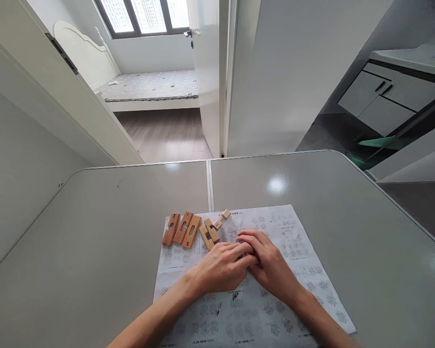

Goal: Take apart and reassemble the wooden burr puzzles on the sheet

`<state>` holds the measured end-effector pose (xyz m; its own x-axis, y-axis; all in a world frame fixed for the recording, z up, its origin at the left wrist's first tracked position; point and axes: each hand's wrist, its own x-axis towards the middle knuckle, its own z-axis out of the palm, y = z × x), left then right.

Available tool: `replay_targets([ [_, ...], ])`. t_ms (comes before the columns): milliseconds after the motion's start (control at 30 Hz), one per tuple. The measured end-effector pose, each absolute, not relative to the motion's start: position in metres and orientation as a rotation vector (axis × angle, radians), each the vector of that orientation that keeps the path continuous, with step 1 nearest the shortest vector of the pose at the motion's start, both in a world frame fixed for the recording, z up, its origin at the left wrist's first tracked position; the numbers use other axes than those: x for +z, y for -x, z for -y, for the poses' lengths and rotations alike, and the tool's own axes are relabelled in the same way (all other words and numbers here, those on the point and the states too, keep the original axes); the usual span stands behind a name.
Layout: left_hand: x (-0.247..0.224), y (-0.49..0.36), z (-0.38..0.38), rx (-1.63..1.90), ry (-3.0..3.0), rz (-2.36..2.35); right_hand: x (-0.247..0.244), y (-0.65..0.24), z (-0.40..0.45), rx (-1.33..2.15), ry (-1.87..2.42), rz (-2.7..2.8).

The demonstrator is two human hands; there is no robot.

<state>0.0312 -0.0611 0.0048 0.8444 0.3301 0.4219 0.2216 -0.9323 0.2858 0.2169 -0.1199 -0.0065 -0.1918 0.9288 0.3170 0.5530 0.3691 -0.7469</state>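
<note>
My left hand [226, 266] and my right hand [270, 258] meet over a large printed sheet [297, 241], fingers curled and touching one another. Anything between them is hidden by the fingers. Just beyond my left hand lie light wooden puzzle pieces [209, 231], notched and set close together. Behind these, a small pale wooden piece [218, 224] and a pale block [226, 214] lie near the sheet's top edge. Farther left are three darker brown wooden puzzle pieces with cut slots: one [171, 229] at the left, one [183, 227] in the middle, one marked 2 [191, 232] at the right.
The sheet, covered in small diagrams, lies on a grey table [94, 251] with rounded far corners and a seam [209, 186]. Past the table, an open door [208, 72] shows a bed [150, 87]. White cabinets [387, 96] stand at the far right.
</note>
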Motion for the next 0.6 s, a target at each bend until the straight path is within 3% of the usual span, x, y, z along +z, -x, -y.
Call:
replay_targets([
  [600,0.0036,-0.0315,0.0603,0.666,-2.770,-0.422,-0.0053,-0.2171,0.1191,0.639,1.281,1.868],
])
